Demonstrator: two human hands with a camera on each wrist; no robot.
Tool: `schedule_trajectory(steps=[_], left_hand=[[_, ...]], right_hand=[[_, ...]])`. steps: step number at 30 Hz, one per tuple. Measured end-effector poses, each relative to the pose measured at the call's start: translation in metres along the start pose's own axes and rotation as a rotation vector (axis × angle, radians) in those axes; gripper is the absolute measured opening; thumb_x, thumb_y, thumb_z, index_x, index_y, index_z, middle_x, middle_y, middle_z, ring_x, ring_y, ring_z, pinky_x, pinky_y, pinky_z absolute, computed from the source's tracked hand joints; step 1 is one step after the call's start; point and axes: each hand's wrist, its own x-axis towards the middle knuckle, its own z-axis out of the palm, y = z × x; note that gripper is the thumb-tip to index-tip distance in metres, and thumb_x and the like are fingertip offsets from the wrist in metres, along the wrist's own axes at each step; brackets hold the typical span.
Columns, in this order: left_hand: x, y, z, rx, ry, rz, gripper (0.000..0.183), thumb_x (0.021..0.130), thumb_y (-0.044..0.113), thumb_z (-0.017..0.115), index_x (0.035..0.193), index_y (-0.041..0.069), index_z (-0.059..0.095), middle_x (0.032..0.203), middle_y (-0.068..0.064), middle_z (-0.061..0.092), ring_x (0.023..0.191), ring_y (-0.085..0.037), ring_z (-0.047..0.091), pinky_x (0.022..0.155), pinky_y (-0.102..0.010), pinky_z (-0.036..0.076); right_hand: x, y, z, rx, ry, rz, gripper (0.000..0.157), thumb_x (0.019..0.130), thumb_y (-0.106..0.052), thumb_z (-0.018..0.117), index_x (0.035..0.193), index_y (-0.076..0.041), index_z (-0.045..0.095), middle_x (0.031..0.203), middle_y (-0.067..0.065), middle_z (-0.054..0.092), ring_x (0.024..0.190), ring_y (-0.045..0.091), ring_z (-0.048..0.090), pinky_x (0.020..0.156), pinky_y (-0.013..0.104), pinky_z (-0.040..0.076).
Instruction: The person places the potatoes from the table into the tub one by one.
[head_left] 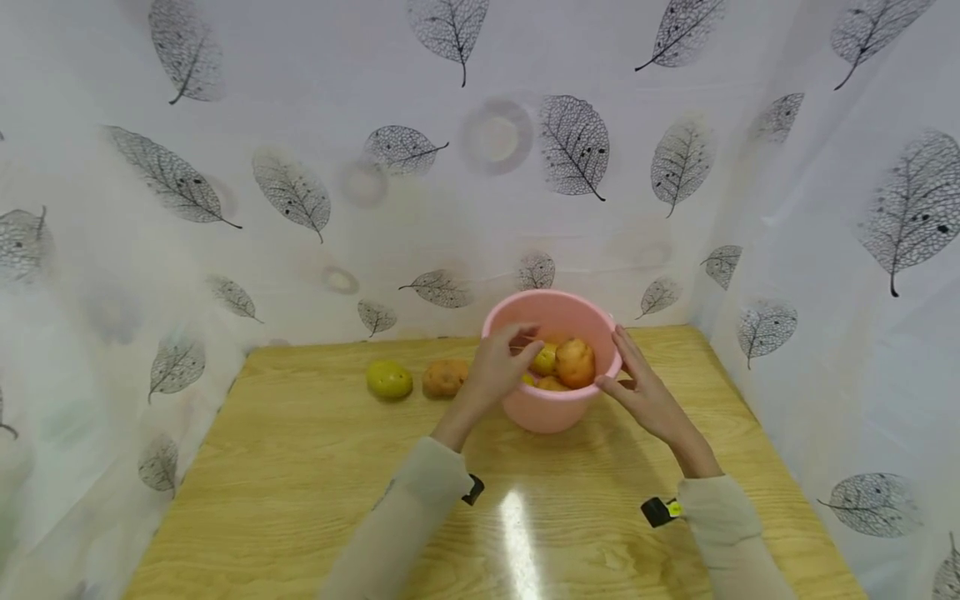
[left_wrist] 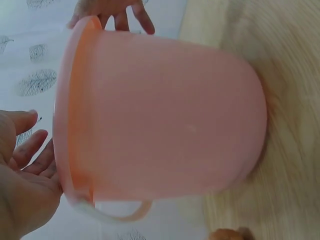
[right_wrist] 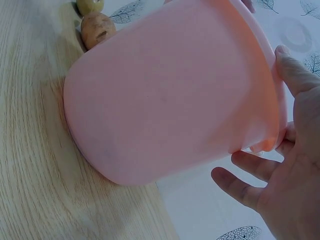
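Note:
A pink bucket (head_left: 550, 414) stands upright on the wooden table, with potatoes (head_left: 575, 363) and yellow oval pieces (head_left: 545, 360) inside. My left hand (head_left: 501, 367) reaches over the bucket's left rim, its loosely bent fingers above the contents; nothing shows in its grasp. Against the right side of the rim rests my right hand (head_left: 647, 400), fingers spread, with the thumb (right_wrist: 295, 70) touching the rim in the right wrist view. A brown potato (head_left: 446, 377) lies left of the bucket, and a yellow-green oval piece (head_left: 389, 380) farther left.
The bucket's handle (left_wrist: 120, 215) hangs at its side in the left wrist view. Behind the wooden table (head_left: 315, 483) and along both sides hangs a pale leaf-print sheet (head_left: 480, 217). Dark wrist cameras (head_left: 658, 512) sit beside the sleeves.

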Motion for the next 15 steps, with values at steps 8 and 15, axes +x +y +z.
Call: schedule_trajectory(steps=[8, 15], left_hand=[[-0.013, -0.016, -0.031, -0.106, 0.189, 0.001, 0.030, 0.102, 0.007, 0.066, 0.128, -0.006, 0.065, 0.126, -0.019, 0.068, 0.114, -0.031, 0.067, 0.097, -0.032, 0.057], [-0.025, -0.026, -0.064, -0.072, 0.205, -0.040, 0.032, 0.103, 0.012, 0.066, 0.131, -0.002, 0.065, 0.129, -0.017, 0.068, 0.117, -0.030, 0.066, 0.101, -0.038, 0.055]], right_hand=[[0.000, -0.004, 0.000, -0.016, 0.001, -0.003, 0.081, 0.106, -0.017, 0.062, 0.166, -0.007, 0.009, 0.173, 0.013, -0.003, 0.149, 0.048, 0.028, 0.109, 0.044, 0.046], [0.001, -0.002, 0.000, -0.029, 0.010, -0.002, 0.080, 0.106, -0.017, 0.062, 0.166, -0.006, 0.010, 0.173, 0.012, -0.002, 0.147, 0.047, 0.033, 0.097, 0.010, 0.040]])
